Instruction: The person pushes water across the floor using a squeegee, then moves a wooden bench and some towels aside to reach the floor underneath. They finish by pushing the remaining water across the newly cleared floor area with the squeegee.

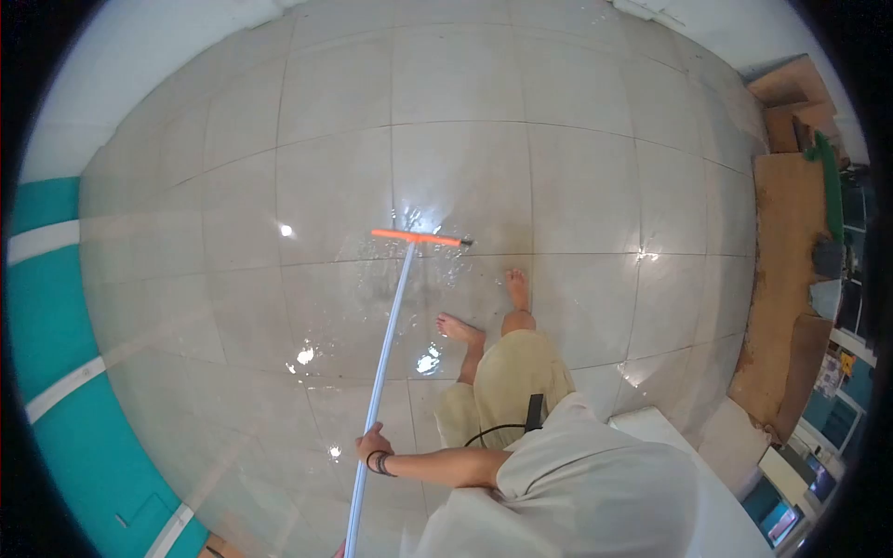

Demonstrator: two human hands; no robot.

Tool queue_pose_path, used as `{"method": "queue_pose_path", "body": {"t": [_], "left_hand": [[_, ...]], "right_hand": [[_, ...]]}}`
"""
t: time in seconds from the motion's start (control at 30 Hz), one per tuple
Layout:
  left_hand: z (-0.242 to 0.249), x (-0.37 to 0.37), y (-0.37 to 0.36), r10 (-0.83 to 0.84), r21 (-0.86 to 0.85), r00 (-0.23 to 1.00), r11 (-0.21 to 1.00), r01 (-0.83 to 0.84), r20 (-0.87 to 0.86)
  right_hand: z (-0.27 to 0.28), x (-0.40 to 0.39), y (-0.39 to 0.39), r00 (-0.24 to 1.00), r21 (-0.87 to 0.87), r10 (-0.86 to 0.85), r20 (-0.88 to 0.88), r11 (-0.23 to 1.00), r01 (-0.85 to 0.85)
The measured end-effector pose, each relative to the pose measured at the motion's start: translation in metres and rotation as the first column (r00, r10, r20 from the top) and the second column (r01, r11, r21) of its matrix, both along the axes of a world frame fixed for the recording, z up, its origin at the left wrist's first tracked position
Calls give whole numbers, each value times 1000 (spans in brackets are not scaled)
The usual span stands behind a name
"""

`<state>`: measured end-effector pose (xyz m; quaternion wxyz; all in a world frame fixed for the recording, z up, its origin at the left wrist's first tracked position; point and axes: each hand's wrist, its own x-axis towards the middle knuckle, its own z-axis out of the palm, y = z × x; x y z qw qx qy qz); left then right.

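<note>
A floor squeegee with an orange head (416, 237) lies against wet grey tiles, its long pale-blue handle (383, 349) slanting down toward me. My right hand (373, 445), with dark bands at the wrist, reaches across to the left and is closed around the handle. At the bottom edge, only a sliver of my left hand (340, 551) shows against the handle's upper part; most of it is out of frame. Water (409, 221) ripples and shines around the squeegee head. My bare feet stand just right of the head and handle.
Wet tiled floor (577, 186) spreads around me. A teal and white wall (46, 325) runs along the left. Brown boards (786, 270) and a green item (827, 186) are at the right. A white surface (651, 428) is close at my right side.
</note>
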<state>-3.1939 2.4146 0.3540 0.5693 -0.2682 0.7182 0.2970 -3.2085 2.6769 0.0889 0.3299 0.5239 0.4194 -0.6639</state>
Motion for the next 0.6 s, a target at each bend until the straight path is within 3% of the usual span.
{"method": "queue_pose_path", "body": {"t": [0.07,0.13,0.2,0.23,0.3,0.33,0.37,0.4,0.43,0.47,0.5,0.6], "left_hand": [[-68,-9,-19,-4,110,998,994,-3,60],[-131,-28,98,-124,481,979,876,32,160],[-191,-19,187,-98,474,983,880,12,156],[-225,-8,229,-96,485,984,874,12,149],[-286,21,328,-122,544,978,839,12,167],[-298,35,391,-177,583,968,811,40,180],[-345,57,423,-218,612,973,780,131,69],[-338,78,487,-252,637,967,752,171,38],[-336,101,536,-183,629,973,776,54,143],[-351,128,573,-84,650,992,760,1,96],[-329,138,612,-50,700,979,707,-105,197],[-303,151,632,4,712,912,624,-323,410]], "right_hand": [[-19,11,48,994,111,-99,37,989,94],[-61,21,109,989,308,-141,48,944,120],[-133,42,178,981,450,-196,7,876,172],[-166,58,216,986,801,-162,-27,587,118],[-147,90,349,957,622,-280,74,763,175],[-189,107,395,961,692,-222,165,721,48],[-227,137,439,984,847,-173,48,528,52],[-244,155,498,949,811,-307,73,572,123],[-230,175,544,952,853,-289,100,518,68],[-228,201,585,977,874,-204,61,483,46],[-213,210,618,959,846,-264,102,531,56],[-192,226,644,938,796,-302,171,604,49]]}}
